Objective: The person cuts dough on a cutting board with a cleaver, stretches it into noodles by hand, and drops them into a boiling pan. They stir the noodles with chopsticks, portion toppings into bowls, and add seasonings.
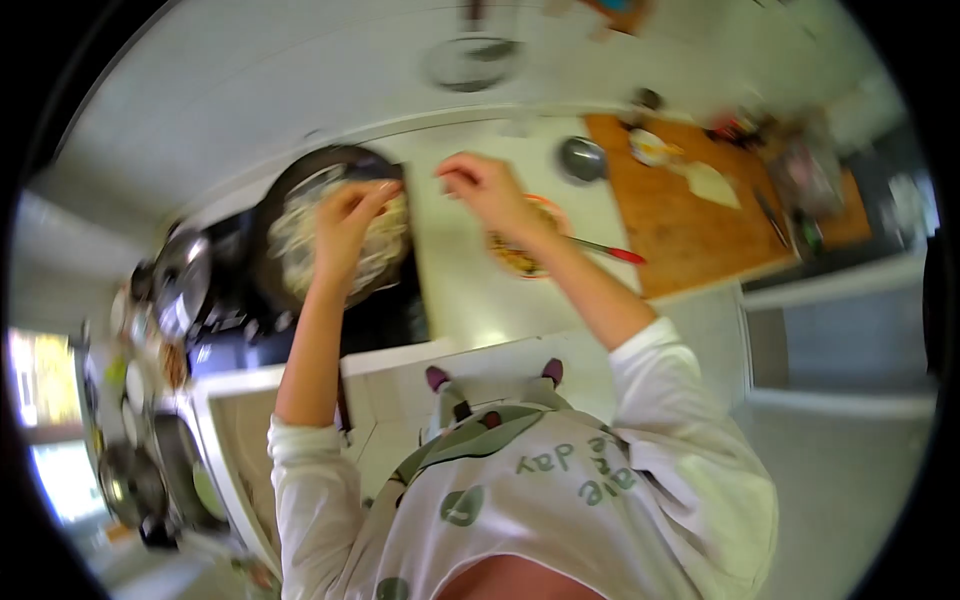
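Observation:
My left hand [345, 225] is over the right part of a dark wok [268, 200] on the stove. Its fingers are bent together, pointing right. Pale noodle-like strips [290, 240] lie in the wok. Across from it, my right hand [485, 190] hovers above the white counter, fingertips pinched and pointing left. Anything between the fingertips of either hand is too blurred to make out. Below my right forearm sits an orange-rimmed bowl [562, 212] of chopped food, partly covered by the arm. A utensil with a red handle [625, 256] leans out of it.
A grey bowl [582, 158] stands beside a wooden board [670, 230]. On the board are a small white bowl [648, 148], a pale flat piece [711, 185] and a knife [770, 216]. Left of the wok is a lidded pot [184, 275]. An open drawer [245, 430] juts out below the stove.

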The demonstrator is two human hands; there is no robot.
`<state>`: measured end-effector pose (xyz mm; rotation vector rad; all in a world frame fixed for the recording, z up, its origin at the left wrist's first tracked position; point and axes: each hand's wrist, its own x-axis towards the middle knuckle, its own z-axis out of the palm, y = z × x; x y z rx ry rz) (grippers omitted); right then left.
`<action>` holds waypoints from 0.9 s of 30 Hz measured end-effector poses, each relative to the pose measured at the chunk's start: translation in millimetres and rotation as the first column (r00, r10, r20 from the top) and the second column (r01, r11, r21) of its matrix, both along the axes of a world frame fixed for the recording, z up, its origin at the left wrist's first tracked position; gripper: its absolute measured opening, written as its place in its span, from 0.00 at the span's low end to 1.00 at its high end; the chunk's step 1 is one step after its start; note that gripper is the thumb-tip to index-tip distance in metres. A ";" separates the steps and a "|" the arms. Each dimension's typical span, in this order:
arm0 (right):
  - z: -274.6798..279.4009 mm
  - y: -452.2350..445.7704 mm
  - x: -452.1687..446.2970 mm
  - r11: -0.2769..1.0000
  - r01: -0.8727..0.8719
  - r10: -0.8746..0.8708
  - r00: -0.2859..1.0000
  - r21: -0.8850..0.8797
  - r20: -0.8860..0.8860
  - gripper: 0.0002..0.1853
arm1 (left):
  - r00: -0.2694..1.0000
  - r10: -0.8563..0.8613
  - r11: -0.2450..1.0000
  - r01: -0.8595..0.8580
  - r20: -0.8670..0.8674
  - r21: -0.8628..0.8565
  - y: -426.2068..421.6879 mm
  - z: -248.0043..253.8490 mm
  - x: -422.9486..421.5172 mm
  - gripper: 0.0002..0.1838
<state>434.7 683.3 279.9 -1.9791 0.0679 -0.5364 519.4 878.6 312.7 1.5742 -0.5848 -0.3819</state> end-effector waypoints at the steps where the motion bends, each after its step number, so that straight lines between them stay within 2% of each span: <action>1: -1.6 -15.6 -27.7 0.996 0.029 -0.030 1.000 0.082 0.006 0.08 | 0.998 -0.070 0.995 0.069 0.001 -0.069 -29.2 -7.9 -20.0 0.10; 2: -4.9 -33.2 -55.7 0.985 0.044 -0.049 0.999 0.166 0.022 0.09 | 0.979 -0.159 0.981 0.142 -0.126 -0.131 -59.8 -25.4 -35.0 0.08; 5: -31.3 -113.7 -155.2 0.967 0.204 -0.203 0.979 0.153 -0.023 0.09 | 0.934 -0.286 0.957 0.266 -0.215 -0.115 -166.7 -63.4 -103.5 0.07; 7: -65.4 -184.4 -229.9 0.902 0.290 -0.266 0.957 0.319 -0.120 0.09 | 0.900 -0.340 0.940 0.337 -0.271 -0.061 -243.5 -92.2 -153.0 0.08; 8: -79.3 -215.0 -269.0 0.845 0.356 -0.327 0.934 0.399 -0.143 0.08 | 0.838 -0.419 0.902 0.428 -0.350 -0.055 -278.4 -107.6 -172.7 0.12; 9: -73.1 -240.5 -308.5 0.658 0.382 -0.344 0.919 0.648 -0.193 0.07 | 0.837 -0.419 0.903 0.425 -0.352 -0.063 -311.1 -115.2 -200.4 0.11; 11: -89.0 -313.3 -374.3 0.780 0.542 -0.520 0.839 0.313 -0.158 0.06 | 0.826 -0.421 0.895 0.445 -0.375 -0.023 -382.1 -125.1 -248.2 0.11; 13: -110.9 -379.1 -435.0 0.730 0.663 -0.615 0.744 0.169 -0.261 0.07 | 0.820 -0.424 0.875 0.481 -0.385 0.059 -441.0 -155.7 -279.6 0.12; 14: -116.1 -407.8 -459.3 0.728 0.665 -0.616 0.741 0.167 -0.268 0.07 | 0.817 -0.424 0.874 0.483 -0.392 0.060 -467.8 -170.6 -289.6 0.12; 16: -126.7 -465.5 -495.1 0.695 0.718 -0.671 0.668 0.040 -0.323 0.08 | 0.840 -0.457 0.861 0.500 -0.293 0.090 -519.8 -191.9 -302.7 0.12; 17: -134.1 -489.7 -504.9 0.695 0.718 -0.671 0.667 0.039 -0.323 0.08 | 0.881 -0.440 0.872 0.465 -0.171 0.151 -538.9 -195.9 -303.5 0.12; 18: -139.6 -520.5 -517.4 0.683 0.723 -0.711 0.628 -0.101 -0.316 0.08 | 0.881 -0.440 0.872 0.466 -0.175 0.152 -565.3 -193.6 -307.2 0.12; 19: -147.2 -548.3 -526.0 0.658 0.713 -0.749 0.589 -0.241 -0.304 0.08 | 0.893 -0.446 0.856 0.447 -0.068 0.259 -590.9 -192.0 -308.5 0.12; 20: -152.9 -571.8 -528.1 0.658 0.712 -0.749 0.586 -0.245 -0.308 0.08 | 0.889 -0.457 0.837 0.414 0.040 0.358 -614.1 -190.8 -307.3 0.12; 21: -157.2 -596.9 -528.1 0.647 0.705 -0.763 0.595 -0.292 -0.253 0.08 | 0.888 -0.458 0.837 0.418 0.034 0.355 -640.2 -192.6 -304.2 0.12; 23: -163.0 -649.2 -524.5 0.636 0.692 -0.769 0.605 -0.342 -0.206 0.08 | 0.857 -0.473 0.840 0.369 0.204 0.398 -693.7 -199.2 -297.2 0.12; 26: -154.7 -720.6 -497.6 0.658 0.650 -0.741 0.649 -0.381 -0.173 0.09 | 0.873 -0.412 0.879 0.305 0.261 0.367 -767.4 -193.8 -292.4 0.14; 27: -152.8 -748.2 -485.7 0.635 0.632 -0.752 0.638 -0.444 -0.168 0.10 | 0.881 -0.399 0.885 0.297 0.254 0.358 -795.3 -197.5 -284.3 0.14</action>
